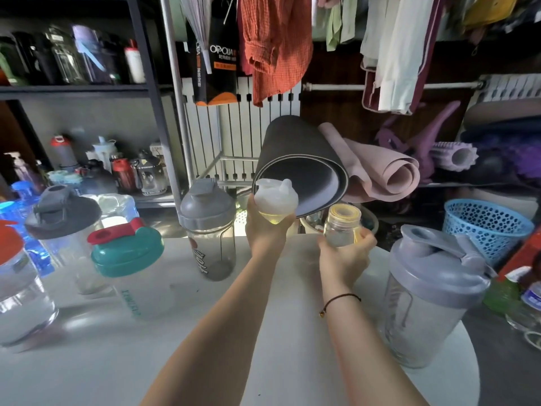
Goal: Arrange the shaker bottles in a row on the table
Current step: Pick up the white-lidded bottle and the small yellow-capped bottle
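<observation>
My left hand [263,230] holds a small yellow-tinted bottle with a white lid [275,200] up above the far edge of the white table [263,332]. To its right, my right hand [347,256] grips a small clear bottle with a yellow ring top [342,225]. On the table stand a grey-lidded shaker [209,230] beside my left hand, a teal-lidded shaker with a red cap [131,265], a dark-lidded shaker [66,230], a red-capped clear bottle [17,291] at far left and a large grey-lidded shaker [433,294] at right.
A black shelf unit [146,89] with many bottles stands at back left. Rolled mats [304,165] lie behind the table under hanging clothes [275,45]. A blue perforated basket [486,227] and a green bottle [500,294] sit at the right. A blue water jug [26,200] is at far left.
</observation>
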Demonstrator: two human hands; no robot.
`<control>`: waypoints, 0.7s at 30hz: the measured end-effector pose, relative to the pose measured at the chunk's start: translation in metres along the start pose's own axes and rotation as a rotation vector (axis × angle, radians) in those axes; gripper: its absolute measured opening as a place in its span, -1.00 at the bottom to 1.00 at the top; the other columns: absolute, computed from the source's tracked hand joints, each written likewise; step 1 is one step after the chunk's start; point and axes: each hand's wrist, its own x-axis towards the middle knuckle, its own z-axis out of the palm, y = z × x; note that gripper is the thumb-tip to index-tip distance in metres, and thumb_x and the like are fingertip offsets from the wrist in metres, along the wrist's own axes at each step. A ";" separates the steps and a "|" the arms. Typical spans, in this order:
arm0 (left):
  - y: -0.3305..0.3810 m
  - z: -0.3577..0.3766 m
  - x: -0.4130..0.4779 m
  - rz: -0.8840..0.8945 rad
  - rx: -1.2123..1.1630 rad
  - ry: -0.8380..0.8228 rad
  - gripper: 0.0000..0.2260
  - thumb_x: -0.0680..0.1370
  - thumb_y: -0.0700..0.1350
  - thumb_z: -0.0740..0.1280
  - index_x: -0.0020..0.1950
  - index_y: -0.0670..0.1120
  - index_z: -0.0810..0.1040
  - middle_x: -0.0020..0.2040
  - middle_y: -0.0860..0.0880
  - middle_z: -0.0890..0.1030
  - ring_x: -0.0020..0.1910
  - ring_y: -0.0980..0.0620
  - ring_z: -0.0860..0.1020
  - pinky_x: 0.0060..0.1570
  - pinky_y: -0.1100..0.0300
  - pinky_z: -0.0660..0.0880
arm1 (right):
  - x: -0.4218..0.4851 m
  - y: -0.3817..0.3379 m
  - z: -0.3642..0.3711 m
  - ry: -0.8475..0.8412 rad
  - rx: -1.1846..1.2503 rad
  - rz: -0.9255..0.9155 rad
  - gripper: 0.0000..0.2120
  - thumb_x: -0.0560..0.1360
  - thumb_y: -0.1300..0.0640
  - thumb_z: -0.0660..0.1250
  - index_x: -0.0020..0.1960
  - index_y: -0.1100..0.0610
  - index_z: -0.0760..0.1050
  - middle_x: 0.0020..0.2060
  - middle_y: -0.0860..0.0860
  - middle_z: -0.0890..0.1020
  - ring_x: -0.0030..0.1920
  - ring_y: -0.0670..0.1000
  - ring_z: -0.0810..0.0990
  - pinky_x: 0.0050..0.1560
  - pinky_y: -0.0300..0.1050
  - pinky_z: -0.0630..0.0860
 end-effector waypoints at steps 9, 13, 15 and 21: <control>-0.012 -0.004 -0.010 0.058 -0.032 -0.016 -0.16 0.35 -0.05 0.53 0.51 0.12 0.15 0.20 0.26 0.32 0.15 0.22 0.32 0.03 0.38 0.26 | 0.013 -0.008 0.030 -0.108 -0.013 -0.042 -0.28 0.21 0.13 0.58 0.26 0.17 0.31 0.19 0.16 0.54 0.14 0.20 0.53 0.15 0.04 0.48; -0.011 -0.006 -0.013 0.072 -0.061 -0.046 -0.14 0.34 -0.06 0.54 0.53 0.11 0.13 0.21 0.23 0.31 0.16 0.22 0.31 -0.19 0.61 0.23 | 0.017 -0.012 0.042 -0.227 -0.023 -0.047 -0.26 0.16 0.09 0.62 0.24 0.15 0.38 0.15 0.13 0.54 0.11 0.15 0.54 0.10 -0.02 0.50; -0.011 -0.008 -0.012 0.078 -0.062 -0.058 -0.11 0.35 -0.03 0.54 0.54 0.09 0.10 0.25 0.19 0.32 0.19 0.19 0.31 -0.08 0.54 0.24 | 0.018 -0.011 0.046 -0.261 -0.018 -0.042 -0.26 0.16 0.08 0.62 0.25 0.13 0.38 0.15 0.12 0.54 0.11 0.13 0.54 0.08 -0.04 0.48; -0.014 -0.006 -0.012 0.040 -0.028 -0.075 -0.05 0.41 -0.04 0.50 0.59 0.11 -0.09 0.54 0.08 0.24 0.49 0.06 0.26 0.22 0.30 0.18 | 0.025 0.003 0.048 -0.308 0.009 -0.023 -0.18 0.07 -0.02 0.56 0.25 -0.14 0.28 0.18 0.01 0.55 0.12 0.12 0.58 0.00 0.17 0.61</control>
